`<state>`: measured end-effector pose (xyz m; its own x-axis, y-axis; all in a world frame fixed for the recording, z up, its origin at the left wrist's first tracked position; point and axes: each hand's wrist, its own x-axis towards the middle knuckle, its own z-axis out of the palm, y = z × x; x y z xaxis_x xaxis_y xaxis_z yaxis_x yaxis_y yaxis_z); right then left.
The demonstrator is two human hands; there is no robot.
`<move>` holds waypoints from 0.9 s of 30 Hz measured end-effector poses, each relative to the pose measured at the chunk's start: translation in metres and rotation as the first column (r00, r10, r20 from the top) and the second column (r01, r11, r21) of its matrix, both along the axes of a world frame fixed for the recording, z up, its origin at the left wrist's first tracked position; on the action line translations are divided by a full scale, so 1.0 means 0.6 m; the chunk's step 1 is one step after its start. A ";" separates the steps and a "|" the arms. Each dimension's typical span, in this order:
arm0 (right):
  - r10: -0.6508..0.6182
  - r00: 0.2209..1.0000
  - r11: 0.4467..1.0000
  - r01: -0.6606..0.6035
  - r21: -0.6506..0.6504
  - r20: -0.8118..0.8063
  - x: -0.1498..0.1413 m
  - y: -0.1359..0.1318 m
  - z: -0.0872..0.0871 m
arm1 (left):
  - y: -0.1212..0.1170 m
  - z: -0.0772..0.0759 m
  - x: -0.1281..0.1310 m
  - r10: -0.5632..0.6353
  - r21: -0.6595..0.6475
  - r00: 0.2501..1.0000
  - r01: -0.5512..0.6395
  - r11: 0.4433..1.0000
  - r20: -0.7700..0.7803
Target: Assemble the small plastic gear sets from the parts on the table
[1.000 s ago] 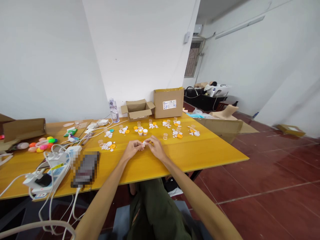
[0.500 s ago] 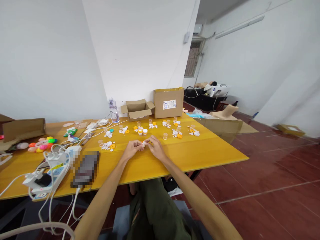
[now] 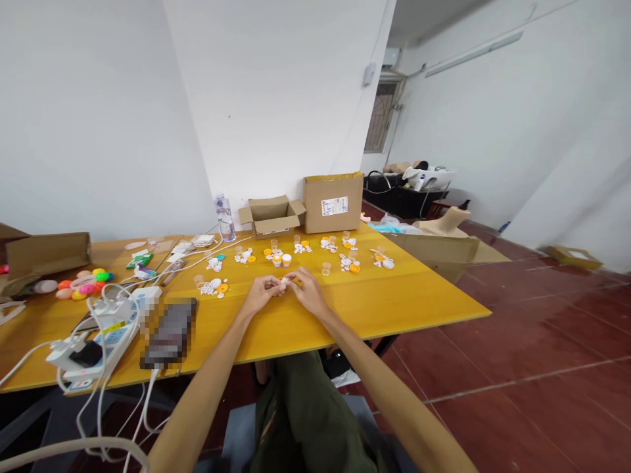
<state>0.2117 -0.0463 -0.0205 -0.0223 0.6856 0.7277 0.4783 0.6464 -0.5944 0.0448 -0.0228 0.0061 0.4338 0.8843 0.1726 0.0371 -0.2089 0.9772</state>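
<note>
My left hand [image 3: 261, 293] and my right hand [image 3: 305, 289] meet above the near middle of the yellow table [image 3: 394, 295]. Between their pinched fingertips is a small white plastic part [image 3: 284, 281], mostly covered by the fingers, so its exact shape is unclear. Just beyond the hands stand two small white-and-orange capped pieces [image 3: 281, 261], side by side. A clear plastic cup [image 3: 326, 269] is to the right of my right hand. Left of my left hand lies a cluster of small white parts [image 3: 211, 287] with an orange disc [image 3: 223, 288].
More clusters of white and orange parts [image 3: 350, 265] lie in rows across the table. Behind them are an open carton [image 3: 274, 226], a closed carton [image 3: 332, 213] and a bottle [image 3: 225, 218]. A power strip [image 3: 118, 338], cables and a blurred dark device [image 3: 170, 332] occupy the left side.
Almost nothing differs. Both hands keep the same pinch on the small white part, and the view has shifted very slightly.
</note>
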 end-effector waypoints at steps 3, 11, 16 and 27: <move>-0.017 1.000 1.000 0.017 -0.003 -0.007 -0.001 0.000 0.001 | 0.000 0.000 0.001 0.001 -0.005 1.000 -0.001 1.000 0.018; -0.022 0.997 0.999 0.020 -0.035 -0.075 -0.002 0.001 0.001 | 0.001 -0.001 0.001 -0.009 0.017 1.000 0.009 1.000 0.026; 0.033 0.994 0.989 -0.048 -0.139 -0.109 -0.001 0.006 -0.001 | 0.004 -0.003 -0.001 -0.018 0.039 0.999 0.017 0.999 0.030; 0.125 0.989 0.982 -0.134 -0.133 -0.075 0.000 0.002 0.006 | 0.010 -0.013 -0.001 -0.040 0.079 0.999 0.038 0.996 0.024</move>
<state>0.2120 -0.0450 -0.0167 -0.0721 0.7734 0.6298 0.3527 0.6104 -0.7092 0.0444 -0.0167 -0.0017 0.4623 0.8501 0.2523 0.0027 -0.2859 0.9583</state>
